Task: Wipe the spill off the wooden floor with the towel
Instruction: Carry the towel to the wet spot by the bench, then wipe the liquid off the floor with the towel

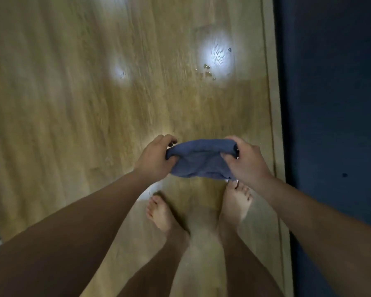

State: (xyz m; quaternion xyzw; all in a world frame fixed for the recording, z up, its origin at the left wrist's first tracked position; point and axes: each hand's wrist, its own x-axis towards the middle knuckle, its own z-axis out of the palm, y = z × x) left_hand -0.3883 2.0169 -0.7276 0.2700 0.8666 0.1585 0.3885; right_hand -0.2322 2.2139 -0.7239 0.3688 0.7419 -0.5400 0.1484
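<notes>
Both left hand (153,156) and right hand (245,161) grip soft blue towel (200,160) above glossy wooden floor (73,103)

Blue towel (201,159) bunched aloft — spill droplets (208,72) on wooden floor (73,103).

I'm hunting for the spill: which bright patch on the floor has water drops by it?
The largest bright patch, upper right near the dark blue surface: drops bead at its lower edge. The smaller patch to its left shows none.
</notes>
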